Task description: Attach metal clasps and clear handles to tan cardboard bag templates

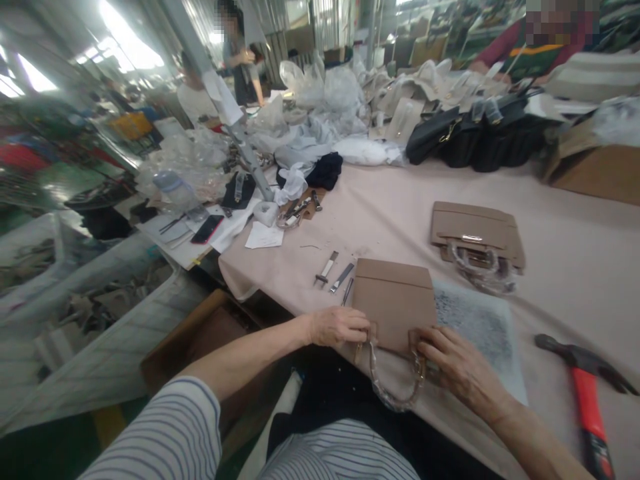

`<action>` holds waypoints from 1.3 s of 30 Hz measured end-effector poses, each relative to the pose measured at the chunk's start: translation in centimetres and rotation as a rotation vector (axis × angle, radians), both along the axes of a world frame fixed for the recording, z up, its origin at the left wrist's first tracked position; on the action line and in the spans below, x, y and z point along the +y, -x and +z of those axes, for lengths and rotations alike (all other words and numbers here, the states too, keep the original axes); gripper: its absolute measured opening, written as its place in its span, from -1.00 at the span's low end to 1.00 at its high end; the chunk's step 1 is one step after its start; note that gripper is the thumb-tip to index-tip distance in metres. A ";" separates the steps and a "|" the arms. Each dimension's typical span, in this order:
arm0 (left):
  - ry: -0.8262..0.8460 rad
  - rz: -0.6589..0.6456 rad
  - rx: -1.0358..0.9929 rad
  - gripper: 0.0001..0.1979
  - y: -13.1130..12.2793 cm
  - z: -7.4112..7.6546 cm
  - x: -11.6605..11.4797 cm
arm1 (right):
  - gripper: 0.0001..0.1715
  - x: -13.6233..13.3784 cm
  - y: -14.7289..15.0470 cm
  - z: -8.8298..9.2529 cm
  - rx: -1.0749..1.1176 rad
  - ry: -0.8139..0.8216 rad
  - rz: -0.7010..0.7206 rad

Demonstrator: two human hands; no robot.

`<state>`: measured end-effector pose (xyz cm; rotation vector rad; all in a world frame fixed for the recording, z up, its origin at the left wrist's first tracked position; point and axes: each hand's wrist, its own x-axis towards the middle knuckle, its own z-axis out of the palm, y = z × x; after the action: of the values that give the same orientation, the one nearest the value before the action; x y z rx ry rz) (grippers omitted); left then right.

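The person sits or stands at a cloth-covered tabletop [380,207], both hands on a taupe bag [395,293] that lies at its near edge, the plastic-wrapped handle [397,403] looping down towards six o'clock, past that edge. Taking the bag as the centre of the dial, the left hand [343,326] touches its corner at eight o'clock, fingers bent and close together; whether they pinch the edge cannot be told. The right hand [457,363] is at four o'clock, its fingers curled against the base of the handle — the thumb is hidden, so a pinch there cannot be confirmed. Just beside the bag at three to four o'clock lies a pale sheet [505,347] with a dark, mottled patch, and farther out at four a hammer [586,400] with a red and black grip. A second taupe bag [475,227] lies at two o'clock, its wrapped handles pointing towards the person. Three slim tools [342,278] sit close by at ten. Well apart are black bags [480,137] at one o'clock, a cardboard box [595,170] at two and dark cloth [326,171] at eleven.
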<state>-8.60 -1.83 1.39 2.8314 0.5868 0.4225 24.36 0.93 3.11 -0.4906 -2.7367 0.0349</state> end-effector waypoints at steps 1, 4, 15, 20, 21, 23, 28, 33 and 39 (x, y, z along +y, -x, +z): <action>0.027 0.012 -0.007 -0.64 0.0 -0.1 -0.1 | -0.59 0.0 0.0 0.0 0.006 0.019 -0.004; 0.101 0.066 0.024 -0.63 -0.3 0.1 -0.7 | -0.58 0.1 -0.3 -0.1 0.015 0.067 -0.022; 0.120 0.177 -0.012 -0.66 -0.9 -0.4 -1.6 | -0.58 1.1 -0.1 0.3 -0.035 0.210 0.027; 0.020 0.229 -0.063 -0.67 -1.3 -0.8 -1.1 | -0.63 0.1 -0.2 -1.0 0.059 0.040 -0.043; -0.004 0.230 -0.071 -0.67 -1.4 -0.9 -1.1 | -0.62 0.0 -0.3 -1.5 0.091 0.016 -0.057; -0.035 0.236 -0.061 -0.66 -1.5 -1.0 -1.0 | -0.57 0.1 -0.6 -2.4 0.147 -0.019 -0.069; 0.021 0.274 -0.020 -0.59 -2.2 -0.8 -1.2 | -0.63 1.1 -0.7 -3.5 0.175 -0.083 -0.006; 0.116 0.394 -0.119 -0.64 -2.3 -0.6 -1.6 | -0.60 0.6 -0.5 -3.6 0.296 -0.067 -0.051; 0.258 1.187 -0.019 -0.71 -0.3 2.2 2.2 | -0.66 -0.9 -0.1 -4.0 0.400 0.106 -0.233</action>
<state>-8.26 0.38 3.59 1.9341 2.0869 0.4759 24.46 0.06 -0.90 -0.7420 -2.2823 0.1975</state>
